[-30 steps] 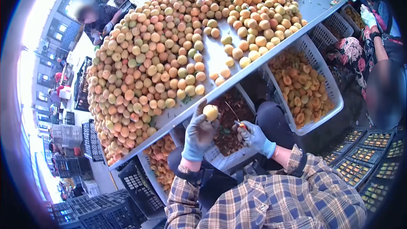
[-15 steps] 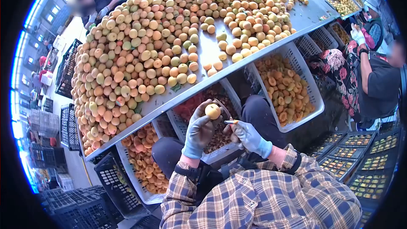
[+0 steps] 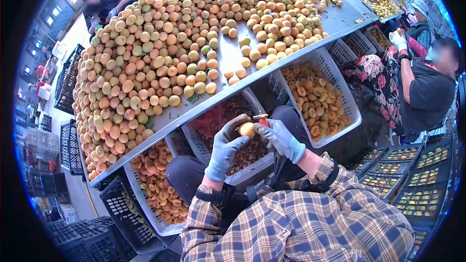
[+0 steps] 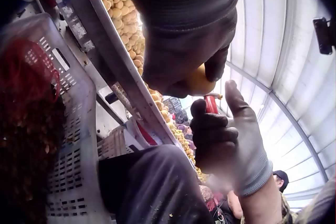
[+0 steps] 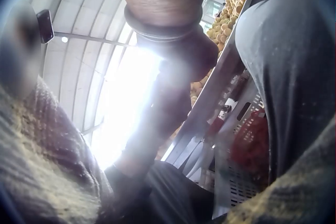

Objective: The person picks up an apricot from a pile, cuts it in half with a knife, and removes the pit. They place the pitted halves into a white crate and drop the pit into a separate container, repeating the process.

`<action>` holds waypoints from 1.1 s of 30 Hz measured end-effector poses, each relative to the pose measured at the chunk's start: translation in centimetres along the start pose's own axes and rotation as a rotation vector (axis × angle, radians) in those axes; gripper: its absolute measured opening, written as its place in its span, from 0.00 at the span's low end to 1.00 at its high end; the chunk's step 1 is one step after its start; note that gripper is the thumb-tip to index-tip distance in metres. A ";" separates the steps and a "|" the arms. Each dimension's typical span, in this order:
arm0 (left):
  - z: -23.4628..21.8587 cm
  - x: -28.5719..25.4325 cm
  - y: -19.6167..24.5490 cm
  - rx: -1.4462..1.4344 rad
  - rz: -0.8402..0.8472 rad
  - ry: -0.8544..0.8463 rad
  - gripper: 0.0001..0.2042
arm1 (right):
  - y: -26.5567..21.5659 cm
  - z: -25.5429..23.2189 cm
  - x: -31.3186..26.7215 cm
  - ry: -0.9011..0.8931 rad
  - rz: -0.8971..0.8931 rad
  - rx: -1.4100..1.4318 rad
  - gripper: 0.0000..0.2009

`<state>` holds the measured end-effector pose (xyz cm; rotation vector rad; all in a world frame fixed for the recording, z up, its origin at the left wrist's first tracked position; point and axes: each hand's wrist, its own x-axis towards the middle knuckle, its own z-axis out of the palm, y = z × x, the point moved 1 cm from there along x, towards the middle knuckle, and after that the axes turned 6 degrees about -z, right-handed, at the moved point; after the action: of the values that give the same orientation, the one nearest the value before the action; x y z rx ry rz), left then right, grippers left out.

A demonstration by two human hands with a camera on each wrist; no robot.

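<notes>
My gloved left hand [image 3: 226, 149] grips a yellow apricot [image 3: 246, 129] between thumb and fingers, above the crate [image 3: 252, 171] between my knees. Close against it, my gloved right hand [image 3: 283, 140] has its fingers curled round the red handle of a knife [image 3: 263, 122]. In the left wrist view the red knife handle [image 4: 211, 104] stands right at the lower side of the apricot [image 4: 201, 81]; the blade is hidden. Glare and my forearm hide the fingers in the right wrist view.
A metal table [image 3: 170, 122] heaped with whole apricots [image 3: 145, 68] slopes across the front. Crates of halved apricots stand at right [image 3: 357, 122] and left [image 3: 160, 225]. Dark trays [image 3: 417, 165] of fruit lie at the right. A seated person [image 3: 427, 87] works beyond them.
The right hand has come up and left to meet the left hand, bringing the knife to the apricot. Its blade, visible earlier, is now hidden. The head view has shifted.
</notes>
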<state>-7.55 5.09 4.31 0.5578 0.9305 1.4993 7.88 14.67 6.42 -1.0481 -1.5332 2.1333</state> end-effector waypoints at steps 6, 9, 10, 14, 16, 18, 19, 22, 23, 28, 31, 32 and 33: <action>0.3 -0.2 0.7 0.127 -0.008 0.002 0.26 | 1.2 -0.4 0.3 -0.043 0.007 0.141 0.14; 0.3 -0.3 0.5 0.170 0.021 0.000 0.25 | 0.9 -0.3 0.1 -0.031 0.058 0.159 0.10; 0.3 -0.3 0.4 0.220 0.043 0.013 0.24 | 1.0 -0.4 0.1 -0.029 0.058 0.161 0.10; 0.9 -0.3 1.3 0.806 0.326 0.024 0.24 | 1.9 -0.7 0.4 -0.021 0.122 0.214 0.08; 1.3 -0.2 1.4 0.840 0.365 0.016 0.24 | 2.3 -0.8 0.4 -0.014 0.134 0.239 0.08; 1.4 -0.3 1.5 0.973 0.419 0.002 0.25 | 2.6 -0.5 0.4 0.001 0.113 0.210 0.07; 1.5 -0.4 1.5 0.975 0.414 -0.007 0.25 | 2.8 -0.4 0.3 0.008 0.113 0.218 0.07; 1.7 -0.4 1.6 1.029 0.433 -0.039 0.25 | 3.3 -0.4 0.1 0.048 0.093 0.196 0.05; 1.7 -0.4 1.7 1.031 0.427 -0.037 0.25 | 3.4 -0.6 0.0 0.020 0.105 0.221 0.05; 1.0 -0.5 0.6 0.868 0.390 -0.051 0.24 | 2.8 -0.2 0.0 0.023 0.023 0.137 0.05; 0.6 -0.4 -0.3 -0.046 0.047 -0.071 0.28 | 3.8 -0.1 0.9 0.088 -0.246 -0.137 0.05; 0.5 -0.1 -0.3 -0.040 0.057 -0.069 0.28 | 4.3 -0.3 0.9 0.107 -0.240 -0.106 0.05; 0.5 0.1 -0.3 -0.191 0.025 -0.063 0.27 | 4.1 -0.3 0.7 0.121 -0.228 -0.076 0.06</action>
<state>-7.04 5.28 4.34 0.4765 0.7247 1.5645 8.23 13.79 2.39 -0.9561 -1.6030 1.8393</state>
